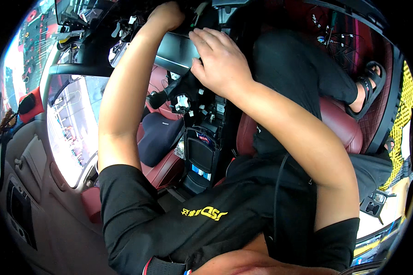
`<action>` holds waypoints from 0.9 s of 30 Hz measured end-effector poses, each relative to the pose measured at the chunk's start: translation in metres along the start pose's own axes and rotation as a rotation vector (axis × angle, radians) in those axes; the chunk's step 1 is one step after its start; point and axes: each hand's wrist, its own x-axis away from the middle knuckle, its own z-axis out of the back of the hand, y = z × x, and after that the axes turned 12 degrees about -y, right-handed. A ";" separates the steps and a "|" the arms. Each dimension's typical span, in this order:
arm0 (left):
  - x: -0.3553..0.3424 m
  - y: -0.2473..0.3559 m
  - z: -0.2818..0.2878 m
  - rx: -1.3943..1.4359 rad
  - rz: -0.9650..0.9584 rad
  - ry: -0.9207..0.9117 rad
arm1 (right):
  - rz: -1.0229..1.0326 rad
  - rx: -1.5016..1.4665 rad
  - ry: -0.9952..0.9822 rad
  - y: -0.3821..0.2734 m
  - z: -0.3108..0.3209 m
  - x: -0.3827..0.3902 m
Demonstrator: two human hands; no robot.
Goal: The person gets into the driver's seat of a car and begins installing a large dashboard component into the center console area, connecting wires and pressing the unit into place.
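My right hand (221, 60) is open, its fingers stretched out and close together at the right end of a smooth dark grey panel (175, 51) in the dashboard area. The thumb is near the panel's edge; whether it touches cannot be made out. My left hand (168, 16) reaches farther up, past the panel's far left side, bent at the wrist. Its fingers are hidden in the dark there, so what it touches does not show. Beneath the panel lies the opened centre console (206, 119), with loose white connectors (182, 101) and exposed wiring.
A dark cushion (158, 137) rests on a red seat (170, 169) left of the console. Bundled wires with white plugs (328, 39) lie on the red floor at upper right. A sandalled foot (368, 87) is by the door sill. A steering wheel rim (80, 69) crosses the left.
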 end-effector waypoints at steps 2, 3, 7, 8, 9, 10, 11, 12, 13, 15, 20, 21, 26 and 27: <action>0.013 0.072 0.039 0.030 0.043 0.006 | -0.032 0.062 0.025 0.018 0.004 0.001; 0.017 0.068 0.038 0.033 0.067 0.013 | -0.023 0.062 0.022 0.013 0.004 0.001; 0.023 0.053 0.035 0.011 0.109 -0.011 | 0.006 0.026 0.004 0.005 0.007 0.003; 0.022 0.053 0.035 -0.003 0.102 -0.031 | 0.000 0.023 -0.003 0.006 0.007 0.004; 0.021 0.053 0.036 -0.017 0.080 -0.034 | -0.003 0.023 -0.010 0.007 0.008 0.003; 0.019 0.053 0.037 -0.032 0.058 -0.038 | -0.006 0.024 -0.017 0.008 0.008 0.003; 0.018 0.053 0.038 -0.046 0.035 -0.041 | -0.015 0.034 -0.026 0.008 0.008 0.003; 0.018 0.050 0.037 -0.039 0.001 -0.042 | -0.023 0.043 -0.038 0.007 0.009 0.004; 0.018 0.046 0.036 -0.033 -0.033 -0.042 | -0.031 0.053 -0.050 0.006 0.009 0.004; 0.017 0.044 0.035 -0.023 -0.063 -0.038 | -0.023 0.046 -0.055 0.007 0.009 0.004; 0.022 0.050 0.038 -0.034 -0.038 -0.040 | -0.017 0.056 -0.044 0.009 0.008 0.004; 0.023 0.053 0.040 -0.041 -0.017 -0.055 | -0.014 0.062 -0.036 0.009 0.007 0.005; 0.027 0.066 0.048 -0.050 0.048 -0.090 | -0.008 0.064 -0.029 0.010 0.008 0.005; 0.025 0.061 0.044 -0.051 0.056 -0.079 | -0.003 0.063 -0.027 0.010 0.008 0.004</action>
